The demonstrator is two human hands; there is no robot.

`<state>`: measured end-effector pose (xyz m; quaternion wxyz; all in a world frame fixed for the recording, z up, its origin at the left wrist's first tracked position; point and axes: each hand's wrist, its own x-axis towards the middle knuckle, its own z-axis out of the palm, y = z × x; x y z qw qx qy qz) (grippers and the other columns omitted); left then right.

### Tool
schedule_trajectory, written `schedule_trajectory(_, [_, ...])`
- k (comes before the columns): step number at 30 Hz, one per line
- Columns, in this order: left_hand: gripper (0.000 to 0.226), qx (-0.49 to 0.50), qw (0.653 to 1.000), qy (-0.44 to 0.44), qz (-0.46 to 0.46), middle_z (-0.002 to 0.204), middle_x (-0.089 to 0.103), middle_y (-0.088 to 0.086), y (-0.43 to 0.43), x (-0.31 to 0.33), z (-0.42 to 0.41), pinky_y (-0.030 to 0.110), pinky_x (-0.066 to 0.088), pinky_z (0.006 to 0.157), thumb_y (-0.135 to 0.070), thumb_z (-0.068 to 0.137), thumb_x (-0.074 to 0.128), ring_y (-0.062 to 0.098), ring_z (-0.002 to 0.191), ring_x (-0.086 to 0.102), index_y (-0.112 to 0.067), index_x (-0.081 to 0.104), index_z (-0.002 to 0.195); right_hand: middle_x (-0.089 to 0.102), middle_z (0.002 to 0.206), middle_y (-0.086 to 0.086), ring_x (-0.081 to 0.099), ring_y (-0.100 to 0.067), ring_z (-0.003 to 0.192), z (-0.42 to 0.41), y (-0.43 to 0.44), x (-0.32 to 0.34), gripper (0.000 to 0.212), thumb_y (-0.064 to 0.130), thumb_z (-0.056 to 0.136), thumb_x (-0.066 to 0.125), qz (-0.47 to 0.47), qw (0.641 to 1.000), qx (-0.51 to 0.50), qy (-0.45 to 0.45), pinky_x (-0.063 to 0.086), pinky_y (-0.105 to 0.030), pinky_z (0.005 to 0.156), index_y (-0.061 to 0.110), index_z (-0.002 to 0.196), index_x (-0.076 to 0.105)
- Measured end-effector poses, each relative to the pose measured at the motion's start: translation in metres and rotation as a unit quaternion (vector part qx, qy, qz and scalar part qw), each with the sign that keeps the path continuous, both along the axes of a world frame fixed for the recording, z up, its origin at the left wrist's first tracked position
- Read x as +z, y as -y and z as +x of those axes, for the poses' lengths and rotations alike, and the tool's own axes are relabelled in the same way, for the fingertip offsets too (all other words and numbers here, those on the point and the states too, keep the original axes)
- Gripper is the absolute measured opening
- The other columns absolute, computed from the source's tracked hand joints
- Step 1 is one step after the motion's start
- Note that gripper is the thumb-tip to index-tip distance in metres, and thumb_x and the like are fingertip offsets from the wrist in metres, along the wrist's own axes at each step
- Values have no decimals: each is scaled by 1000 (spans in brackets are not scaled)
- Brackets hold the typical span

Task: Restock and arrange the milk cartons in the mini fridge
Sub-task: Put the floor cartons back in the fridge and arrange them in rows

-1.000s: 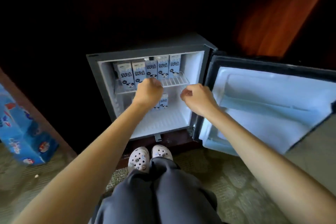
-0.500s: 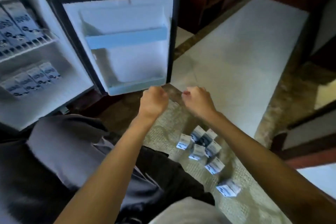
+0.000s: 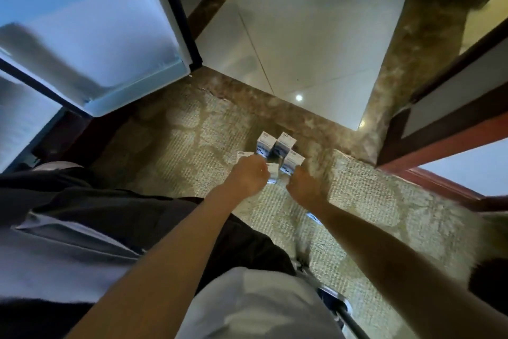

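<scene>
Several small white-and-blue milk cartons (image 3: 286,143) stand in a cluster on the patterned carpet (image 3: 192,146). My left hand (image 3: 248,173) is down at the cluster's left side, fingers curled, with one carton's corner (image 3: 243,155) peeking out behind it. My right hand (image 3: 305,184) is at the cluster's near right side, next to another carton (image 3: 292,161). A small carton (image 3: 272,172) sits between the two hands. One more carton (image 3: 312,216) shows partly under my right forearm. Both hands hide their fingers, so any hold is unclear. The mini fridge's open door (image 3: 96,50) fills the upper left.
A strip of the fridge's white interior (image 3: 22,118) shows at the far left edge. Pale floor tiles (image 3: 302,22) with a brown marble border (image 3: 275,107) lie beyond the carpet. A dark wooden frame (image 3: 439,132) stands at the right. My grey-clad legs (image 3: 82,228) are at lower left.
My view has swung from the fridge shelves to the right and down to the floor. Both hands have dropped from in front of the fridge onto the carton cluster on the carpet.
</scene>
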<state>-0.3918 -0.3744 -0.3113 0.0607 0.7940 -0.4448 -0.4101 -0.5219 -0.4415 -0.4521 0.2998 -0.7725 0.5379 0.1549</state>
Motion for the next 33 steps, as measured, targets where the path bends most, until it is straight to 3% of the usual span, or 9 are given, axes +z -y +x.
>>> schedule_trajectory(2, [25, -17, 1000, -4, 13, 107, 63, 21, 1, -5, -3, 31, 40, 73, -12, 95, 38, 33, 101, 59, 2, 60, 95, 45, 137, -16, 51, -30, 123, -7, 0, -12, 53, 18, 91, 53, 11, 999, -32, -27, 46, -37, 95, 4, 138, 32])
schedule_trajectory(7, [32, -10, 1000, 4, 29, 117, 62, 21, 3, -2, -5, 36, 48, 91, -9, 95, 39, 33, 107, 58, 5, 61, 113, 59, 122, -15, 59, -30, 112, -17, 10, -25, 34, 18, 91, 53, 15, 997, -51, -51, 50, -37, 88, 4, 122, 52])
schedule_trajectory(14, [27, 60, 997, -30, 31, 121, 58, 14, -11, -13, 8, 24, 42, 78, -4, 89, 52, 18, 90, 52, -2, 59, 116, 61, 118, -14, 59, -28, 108, -4, 17, 8, 43, 19, 80, 68, 25, 998, 44, 34, 47, -31, 84, 5, 118, 53])
schedule_trajectory(17, [46, 82, 994, -61, 35, 116, 55, 12, -16, -14, 17, 27, 44, 76, -3, 85, 61, 20, 90, 52, -5, 48, 129, 65, 112, -11, 63, -26, 99, 7, 19, 46, 39, 16, 75, 73, 64, 989, 91, 102, 50, -35, 82, 6, 110, 60])
schedule_trajectory(20, [66, 67, 995, -72, 21, 132, 51, 12, -19, -11, 24, 28, 45, 84, -5, 81, 68, 24, 112, 54, -8, 36, 139, 64, 101, -7, 61, -20, 79, 20, 19, 89, 33, 10, 74, 73, 132, 966, 105, 196, 50, -34, 68, 6, 103, 59])
schedule_trajectory(24, [60, 103, 990, -100, -17, 108, 65, 6, -24, -11, 32, 32, 54, 79, -5, 70, 77, 19, 92, 63, -13, 49, 123, 55, 85, 5, 59, -18, 79, 43, 20, 123, 29, 5, 72, 73, 227, 922, 113, 294, 47, -30, 65, 25, 84, 55])
schedule_trajectory(29, [44, 166, 986, 3, -31, 84, 67, -5, -32, -18, 49, 19, 48, 65, -20, 66, 80, 9, 75, 62, -19, 66, 108, 60, 109, -2, 63, -15, 94, 55, 45, 100, 33, 8, 86, 62, 384, 855, 16, 348, 54, -22, 79, 14, 118, 55])
schedule_trajectory(31, [46, 223, 974, -1, -33, 97, 71, 3, -37, -23, 52, 25, 52, 71, -22, 65, 81, 17, 86, 65, -17, 68, 108, 56, 108, -7, 60, -22, 98, 60, 51, 63, 30, 12, 87, 61, 296, 907, -49, 295, 52, -28, 82, 10, 117, 54])
schedule_trajectory(33, [45, 252, 967, 5, -32, 101, 71, 7, -40, -26, 54, 28, 53, 72, -23, 62, 83, 20, 91, 67, -14, 69, 104, 55, 109, -12, 56, -31, 108, 65, 47, 22, 29, 15, 85, 63, 138, 979, 19, 147, 47, -40, 88, 7, 111, 54])
